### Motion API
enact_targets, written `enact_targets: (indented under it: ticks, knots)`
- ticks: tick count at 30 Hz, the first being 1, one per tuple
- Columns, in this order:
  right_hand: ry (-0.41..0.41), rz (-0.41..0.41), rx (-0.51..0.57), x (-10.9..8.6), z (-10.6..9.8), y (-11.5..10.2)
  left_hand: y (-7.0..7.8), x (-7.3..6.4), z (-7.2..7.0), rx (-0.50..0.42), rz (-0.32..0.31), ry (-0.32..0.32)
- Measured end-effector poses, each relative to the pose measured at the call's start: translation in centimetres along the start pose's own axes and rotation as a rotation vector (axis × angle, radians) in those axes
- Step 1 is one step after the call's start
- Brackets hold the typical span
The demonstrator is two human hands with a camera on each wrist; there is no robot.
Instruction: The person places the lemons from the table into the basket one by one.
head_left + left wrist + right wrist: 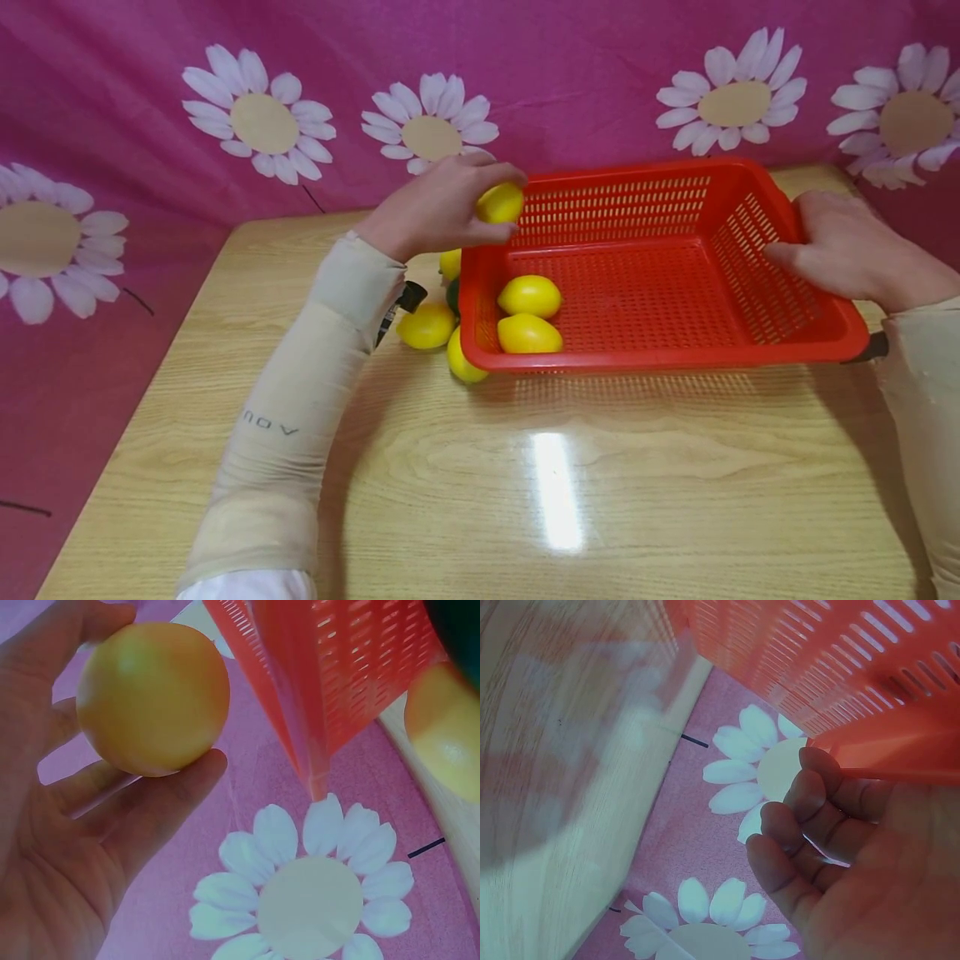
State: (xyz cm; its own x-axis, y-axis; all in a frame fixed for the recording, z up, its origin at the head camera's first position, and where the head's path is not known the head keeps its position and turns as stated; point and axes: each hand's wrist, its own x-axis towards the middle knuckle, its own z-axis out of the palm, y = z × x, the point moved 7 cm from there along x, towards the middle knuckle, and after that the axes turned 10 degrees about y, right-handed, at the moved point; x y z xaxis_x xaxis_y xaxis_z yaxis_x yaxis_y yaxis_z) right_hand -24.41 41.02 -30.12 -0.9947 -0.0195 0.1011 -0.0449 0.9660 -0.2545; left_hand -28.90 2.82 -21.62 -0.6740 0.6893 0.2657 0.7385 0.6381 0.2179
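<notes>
My left hand (448, 204) holds a yellow lemon (500, 203) between thumb and fingers, just above the left rim of a red plastic basket (660, 360). In the left wrist view the same lemon (154, 699) sits at the fingertips, beside the basket wall (360, 667). Two more lemons, one (530, 297) behind the other (529, 334), lie inside the basket at its left end. My right hand (862, 246) grips the basket's right rim, thumb on the inner side. The right wrist view shows its curled fingers (780, 866) under the rim.
Left of the basket, several lemons (426, 326) lie on the wooden table (465, 492), with a dark green fruit (453, 295) among them, partly hidden by the basket. A pink cloth with white daisies (570, 92) hangs behind the table.
</notes>
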Motion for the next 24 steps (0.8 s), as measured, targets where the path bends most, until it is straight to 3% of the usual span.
enact_targets:
  ticks: [24]
  knots:
    - [-0.036,0.029,0.028,-0.2,0.0,0.0,1.7,2.2,1.6,0.005,0.089,-0.128]
